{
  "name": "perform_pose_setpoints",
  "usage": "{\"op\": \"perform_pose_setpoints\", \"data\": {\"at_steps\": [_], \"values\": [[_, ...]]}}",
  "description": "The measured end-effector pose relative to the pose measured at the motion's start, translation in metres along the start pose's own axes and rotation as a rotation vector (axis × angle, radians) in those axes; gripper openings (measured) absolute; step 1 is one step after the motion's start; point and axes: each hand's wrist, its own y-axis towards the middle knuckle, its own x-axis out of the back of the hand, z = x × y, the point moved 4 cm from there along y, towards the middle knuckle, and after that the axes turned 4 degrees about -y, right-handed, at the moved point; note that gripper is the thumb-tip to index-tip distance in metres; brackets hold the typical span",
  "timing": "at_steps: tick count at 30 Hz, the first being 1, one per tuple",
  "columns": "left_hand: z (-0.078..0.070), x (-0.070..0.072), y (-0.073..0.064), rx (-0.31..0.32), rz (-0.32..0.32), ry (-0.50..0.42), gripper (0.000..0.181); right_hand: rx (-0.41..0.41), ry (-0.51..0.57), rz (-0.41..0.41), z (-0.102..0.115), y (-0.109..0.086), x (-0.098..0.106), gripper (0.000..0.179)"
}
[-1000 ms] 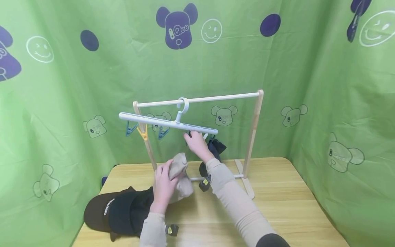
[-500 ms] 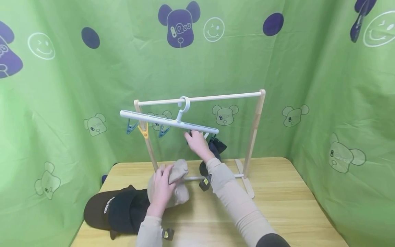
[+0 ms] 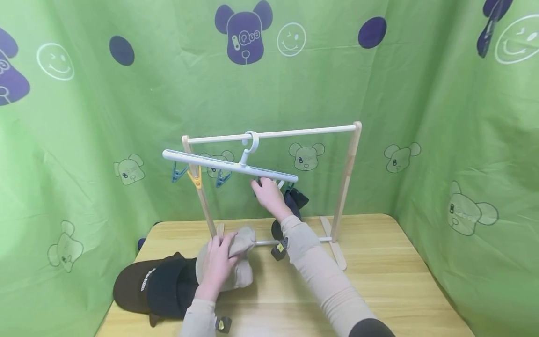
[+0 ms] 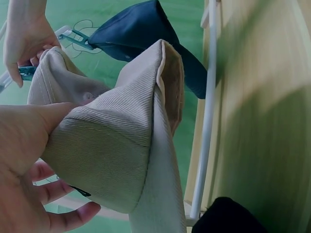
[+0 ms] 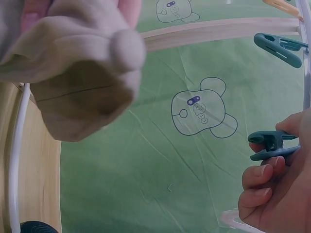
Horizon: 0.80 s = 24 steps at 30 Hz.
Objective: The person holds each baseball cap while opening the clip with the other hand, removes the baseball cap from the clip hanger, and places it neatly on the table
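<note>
A beige cap is gripped by my left hand, low in front of the rack and above the table. In the left wrist view, the thumb lies over the cap's crown, with the other fingers on the far side. My right hand is raised under the right half of a pale blue hanger. It pinches a teal clip between thumb and fingers, as the right wrist view shows. Beyond that hand, a navy cap hangs from another teal clip.
The hanger hooks over a wooden rack's white bar and tilts down to the right. Teal clips and a yellow clip hang on its left half. A brown cap and dark caps lie nested at the table's left.
My left hand has moved down and to the left with the beige cap, away from the hanger. The right hand stays at its clip.
</note>
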Motion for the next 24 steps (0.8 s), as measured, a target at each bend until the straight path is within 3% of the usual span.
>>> {"op": "perform_pose_setpoints", "data": {"at_steps": [12, 24], "values": [[0.008, -0.003, -0.009, 0.013, 0.102, 0.039, 0.065, 0.000, 0.008, -0.004, -0.001, 0.000, -0.001, 0.034], [0.015, -0.007, -0.015, -0.011, 0.109, 0.071, 0.064, -0.003, -0.005, -0.006, -0.003, 0.001, -0.002, 0.036]]}}
